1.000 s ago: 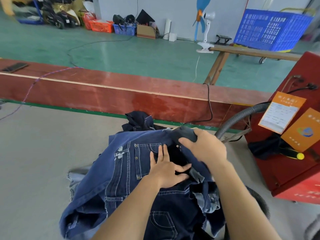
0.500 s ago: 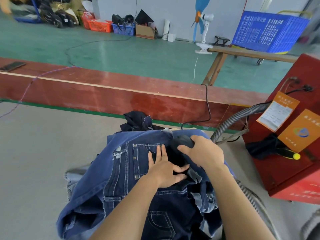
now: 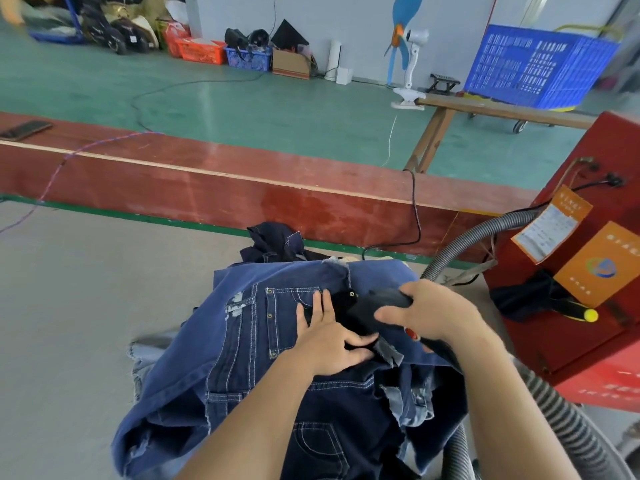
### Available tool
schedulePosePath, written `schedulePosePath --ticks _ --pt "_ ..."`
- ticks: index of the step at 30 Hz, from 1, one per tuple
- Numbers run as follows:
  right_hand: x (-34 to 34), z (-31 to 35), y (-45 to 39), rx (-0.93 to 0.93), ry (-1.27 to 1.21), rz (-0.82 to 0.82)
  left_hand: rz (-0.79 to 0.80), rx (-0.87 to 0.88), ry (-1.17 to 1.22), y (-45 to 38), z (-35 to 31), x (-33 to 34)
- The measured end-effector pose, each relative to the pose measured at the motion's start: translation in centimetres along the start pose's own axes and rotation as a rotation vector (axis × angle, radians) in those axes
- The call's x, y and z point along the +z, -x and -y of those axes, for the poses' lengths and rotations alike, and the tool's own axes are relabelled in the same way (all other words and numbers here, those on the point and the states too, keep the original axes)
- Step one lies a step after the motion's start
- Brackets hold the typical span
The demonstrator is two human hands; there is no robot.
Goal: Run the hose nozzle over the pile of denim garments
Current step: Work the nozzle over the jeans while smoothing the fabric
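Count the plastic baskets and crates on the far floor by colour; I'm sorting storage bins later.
Orange: 1, orange basket
Blue: 2, small blue basket beside it, and large blue crate at the right
Total: 3

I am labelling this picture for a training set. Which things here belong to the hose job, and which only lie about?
Belong to the job:
hose nozzle, in the right hand
grey ribbed hose
pile of denim garments, pressed by the left hand

Only lying about:
phone
blue crate
clip-on fan
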State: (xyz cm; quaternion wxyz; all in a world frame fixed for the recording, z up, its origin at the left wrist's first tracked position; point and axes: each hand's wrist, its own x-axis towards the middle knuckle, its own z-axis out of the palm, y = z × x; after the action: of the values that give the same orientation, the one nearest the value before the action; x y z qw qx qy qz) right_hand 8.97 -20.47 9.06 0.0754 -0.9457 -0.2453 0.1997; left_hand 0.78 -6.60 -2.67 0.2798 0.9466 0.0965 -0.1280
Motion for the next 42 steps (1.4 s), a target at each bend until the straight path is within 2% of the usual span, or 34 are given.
schedulePosePath --ticks 5,9,14,16,18,19,21,23,26,28,30,32,35,39,42 --pt "2.1 1.8 -1.2 -0.003 -0.008 -0.172 0.014 -0.035 -0.027 0.0 -0.2 -0.1" --pt "0.9 1.2 -1.4 -0.009 -0.237 -0.348 -0.004 -0.015 0.037 0.2 -0.2 -0.2" --pt "-1.5 -0.4 0.0 0.011 -0.262 -0.534 -0.07 0.028 0.327 1.1 0.2 -1.0" --pt "-1.6 -0.9 1.0 0.024 -0.249 -0.538 -0.192 0.014 0.571 1.8 0.3 -1.3" --pt "-1.5 -1.3 2.1 0.038 -0.246 -0.489 -0.432 -0.071 0.721 2.3 0.6 -1.6" --pt "-1.3 -1.4 2.7 0.045 -0.254 -0.448 -0.548 -0.137 0.681 2.4 0.8 -1.9" --pt "-0.3 -1.7 3.7 0.065 -0.277 -0.363 -0.642 -0.251 0.556 2.4 1.1 -2.0" --pt "0.9 -2.0 4.4 0.086 -0.26 -0.311 -0.604 -0.285 0.421 2.2 1.2 -1.7" --pt "2.6 -1.8 4.6 0.095 -0.215 -0.294 -0.42 -0.308 0.083 2.2 1.1 -1.1" --pt "3.4 -1.1 4.3 0.082 -0.173 -0.26 -0.328 -0.336 -0.024 2.1 0.9 -0.8" --pt "4.0 -0.4 3.8 0.078 -0.153 -0.232 -0.299 -0.372 -0.085 1.9 0.6 -0.7" --pt "4.2 -0.3 3.3 0.094 -0.172 -0.26 -0.357 -0.441 -0.122 1.9 0.6 -1.1" --pt "3.0 -1.2 3.2 0.127 -0.252 -0.364 -0.518 -0.637 -0.041 2.6 2.0 -2.0" --pt "0.7 -3.1 3.5 0.173 -0.378 -0.548 -0.509 -0.97 0.445 3.3 3.6 -2.4" --pt "0.2 -3.8 3.5 0.213 -0.433 -0.572 -0.553 -1.017 0.444 3.5 4.0 -2.7"
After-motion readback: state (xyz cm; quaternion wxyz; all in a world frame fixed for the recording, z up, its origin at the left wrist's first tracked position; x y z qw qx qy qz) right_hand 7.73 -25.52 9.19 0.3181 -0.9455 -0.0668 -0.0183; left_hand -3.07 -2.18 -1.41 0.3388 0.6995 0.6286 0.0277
